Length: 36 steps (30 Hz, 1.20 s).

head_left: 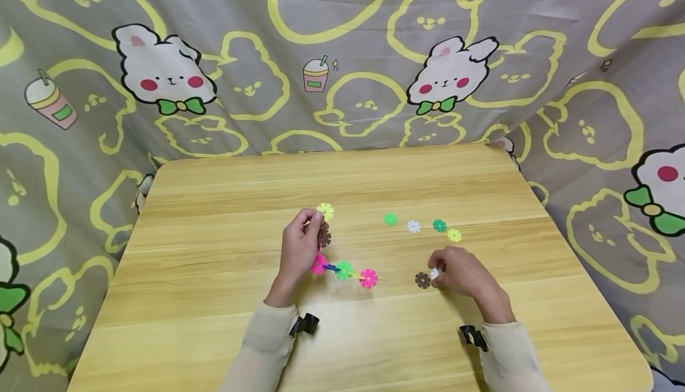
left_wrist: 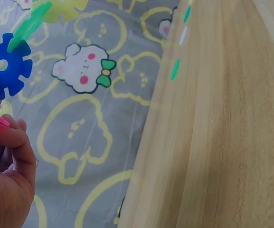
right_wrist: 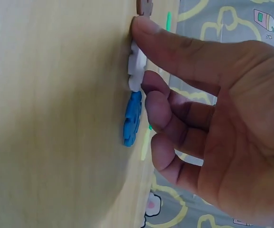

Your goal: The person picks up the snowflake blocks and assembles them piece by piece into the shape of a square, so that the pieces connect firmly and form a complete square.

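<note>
Presently, the disc chain (head_left: 344, 270) hangs from the left hand (head_left: 301, 246) at the bench's middle, its slotted discs joined edge to edge, with a pink disc (head_left: 368, 279) at the free end. Thumb and fingers pinch the chain near its brown disc (head_left: 324, 237). The right hand (head_left: 462, 270) has its thumb and curled fingers at a loose white disc (head_left: 435, 273); whether it grips it cannot be told. A brown loose disc (head_left: 423, 280) lies just beside, and the right wrist view shows a blue disc (right_wrist: 132, 118) next to the white one.

Recommended: take one disc by its rim, leaving a slot exposed; hold the chain lightly, since a tight pinch may work joints loose.

Farther out, a green disc (head_left: 391, 219) and others lie on the bench (head_left: 225, 190), before a patterned curtain (head_left: 364, 35).
</note>
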Each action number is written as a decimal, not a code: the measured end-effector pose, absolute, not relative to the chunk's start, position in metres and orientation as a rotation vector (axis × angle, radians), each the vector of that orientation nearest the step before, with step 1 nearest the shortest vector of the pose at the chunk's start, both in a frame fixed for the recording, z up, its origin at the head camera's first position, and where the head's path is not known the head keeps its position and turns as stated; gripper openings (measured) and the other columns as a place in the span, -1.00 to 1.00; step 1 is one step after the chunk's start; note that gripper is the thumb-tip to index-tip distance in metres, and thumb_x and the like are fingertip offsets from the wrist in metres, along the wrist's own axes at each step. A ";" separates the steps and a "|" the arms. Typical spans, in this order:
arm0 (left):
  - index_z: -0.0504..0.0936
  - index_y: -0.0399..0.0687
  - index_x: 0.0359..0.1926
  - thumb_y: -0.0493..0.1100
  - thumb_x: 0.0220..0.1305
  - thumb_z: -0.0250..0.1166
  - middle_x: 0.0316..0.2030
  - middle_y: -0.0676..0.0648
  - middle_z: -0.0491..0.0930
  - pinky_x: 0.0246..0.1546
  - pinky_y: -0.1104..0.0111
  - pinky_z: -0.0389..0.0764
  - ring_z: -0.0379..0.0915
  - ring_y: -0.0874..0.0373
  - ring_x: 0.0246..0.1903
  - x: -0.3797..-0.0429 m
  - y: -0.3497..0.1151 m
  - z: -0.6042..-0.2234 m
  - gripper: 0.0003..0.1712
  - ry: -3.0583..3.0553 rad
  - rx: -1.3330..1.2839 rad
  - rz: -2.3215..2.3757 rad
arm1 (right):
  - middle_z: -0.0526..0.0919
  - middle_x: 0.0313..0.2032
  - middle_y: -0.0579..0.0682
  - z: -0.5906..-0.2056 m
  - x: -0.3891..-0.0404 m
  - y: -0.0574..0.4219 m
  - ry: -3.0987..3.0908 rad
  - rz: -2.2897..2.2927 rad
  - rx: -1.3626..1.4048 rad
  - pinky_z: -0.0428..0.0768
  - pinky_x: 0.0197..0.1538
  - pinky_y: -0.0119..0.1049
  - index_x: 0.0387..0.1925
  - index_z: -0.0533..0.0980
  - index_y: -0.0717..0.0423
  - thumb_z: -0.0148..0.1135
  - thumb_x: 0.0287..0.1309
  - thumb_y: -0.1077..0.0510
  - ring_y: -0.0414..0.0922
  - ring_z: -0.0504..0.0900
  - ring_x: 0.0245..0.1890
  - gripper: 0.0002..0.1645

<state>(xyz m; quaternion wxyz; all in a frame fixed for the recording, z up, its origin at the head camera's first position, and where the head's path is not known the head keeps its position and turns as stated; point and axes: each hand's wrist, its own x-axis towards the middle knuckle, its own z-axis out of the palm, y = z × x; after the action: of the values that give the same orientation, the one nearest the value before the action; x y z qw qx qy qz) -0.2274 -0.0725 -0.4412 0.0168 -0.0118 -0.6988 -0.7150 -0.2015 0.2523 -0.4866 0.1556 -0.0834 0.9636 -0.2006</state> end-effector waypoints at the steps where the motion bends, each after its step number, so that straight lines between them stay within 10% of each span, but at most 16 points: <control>1: 0.51 -0.42 -0.20 -0.22 0.47 0.03 -0.36 -0.51 0.52 -0.60 0.51 0.52 0.49 0.28 -0.62 -0.227 -0.073 -0.441 -0.73 -2.171 -0.039 -2.223 | 0.58 -0.41 -0.08 -0.487 -0.202 0.252 2.760 -0.572 -0.223 0.46 -0.30 -0.31 -0.27 0.62 0.11 0.55 -0.19 0.20 -0.18 0.46 -0.40 -0.64; 14: 0.51 -0.39 -0.23 -0.24 0.47 0.03 -0.39 -0.44 0.53 -0.54 0.37 0.60 0.49 0.24 -0.61 -0.225 -0.073 -0.441 -0.75 -2.180 -0.078 -2.207 | 0.58 -0.56 -0.20 -0.485 -0.209 0.253 2.828 -0.675 -0.303 0.46 -0.40 -0.40 -0.51 0.61 -0.05 0.43 0.02 0.10 -0.27 0.47 -0.52 -0.87; 20: 0.52 -0.38 -0.21 -0.24 0.47 0.03 -0.47 -0.12 0.54 -0.55 0.38 0.61 0.51 0.25 -0.61 -0.225 -0.071 -0.441 -0.76 -2.185 -0.065 -2.211 | 0.51 -0.57 -0.24 -0.478 -0.218 0.239 2.909 -0.749 -0.393 0.40 -0.42 -0.42 -0.48 0.57 -0.10 0.37 0.13 0.05 -0.27 0.39 -0.53 -0.86; 29: 0.49 -0.44 -0.22 -0.26 0.47 0.02 -0.40 -0.50 0.50 -0.60 0.49 0.52 0.46 0.26 -0.64 -0.223 -0.068 -0.440 -0.75 -2.167 -0.092 -2.255 | 0.57 -0.55 -0.13 -0.461 -0.230 0.203 2.969 -0.929 -0.449 0.34 -0.51 -0.43 -0.34 0.46 -0.01 0.12 0.36 0.00 -0.29 0.36 -0.60 -0.81; 36: 0.46 -0.52 -0.23 -0.28 0.46 0.03 -0.47 -0.35 0.50 -0.60 0.41 0.56 0.46 0.25 -0.65 -0.221 -0.063 -0.440 -0.73 -2.177 -0.129 -2.260 | 0.69 -0.43 -0.14 -0.448 -0.236 0.165 2.975 -1.186 -0.606 0.46 -0.49 -0.43 -0.24 0.48 0.01 0.18 0.32 0.08 -0.29 0.54 -0.53 -0.91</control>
<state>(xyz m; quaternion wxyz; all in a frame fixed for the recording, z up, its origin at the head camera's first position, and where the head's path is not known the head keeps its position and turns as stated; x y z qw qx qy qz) -0.2208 -0.0628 -0.4396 0.0004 -0.0412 -0.6931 -0.7196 -0.2361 0.1649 -0.4485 -0.0588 -0.1857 0.9111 -0.3632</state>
